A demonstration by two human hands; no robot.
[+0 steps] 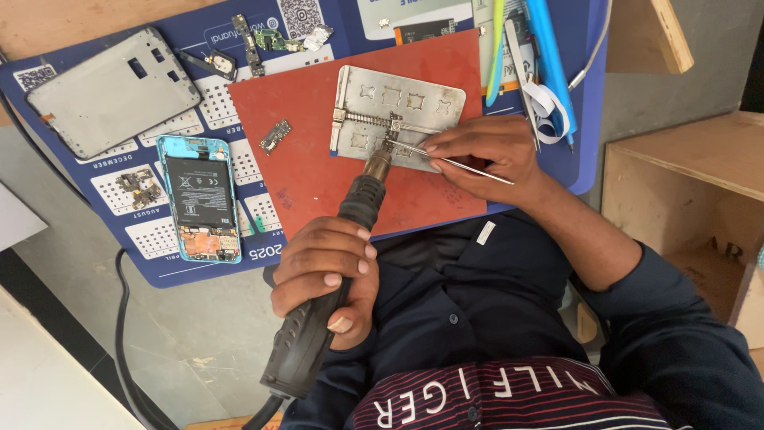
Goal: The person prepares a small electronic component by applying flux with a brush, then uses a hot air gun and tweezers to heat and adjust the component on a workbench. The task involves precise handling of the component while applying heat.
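Nearest the viewer, the left hand (326, 275) is closed in a full fist round the ribbed black handle of a hot-air tool (318, 318). The wrist is low, and the barrel slopes away toward the far edge of the tabletop. A black cable (127, 350) leaves the butt end at the near edge. The tool's metal nozzle (377, 163) points at a perforated metal holding plate (398, 107).

The right hand (485, 151) reaches in from the right on a dark-sleeved forearm, palm down. Its fingers pinch slim steel tweezers (446, 159), whose tips rest on the plate just beside the nozzle. The piece under the tips is too small to make out.

The plate is dull silver, with square cut-outs and a spring clamp bar. It lies on a matt red rectangular mat (302, 183), which lies in turn on a larger blue work mat (171, 267) printed with white calendar grids.

On the red mat, left of the plate, lies a small dark circuit board (274, 136). On the blue mat, toward the left edge, an opened phone (199, 199) with a turquoise rim shows its black labelled battery. Beyond it lies a grey metal back frame (111, 89).

Loose small parts (255, 44) lie near the far edge. Blue and green hand tools (541, 56) lie at the far right corner. A plywood box (692, 183) stands off to the right.
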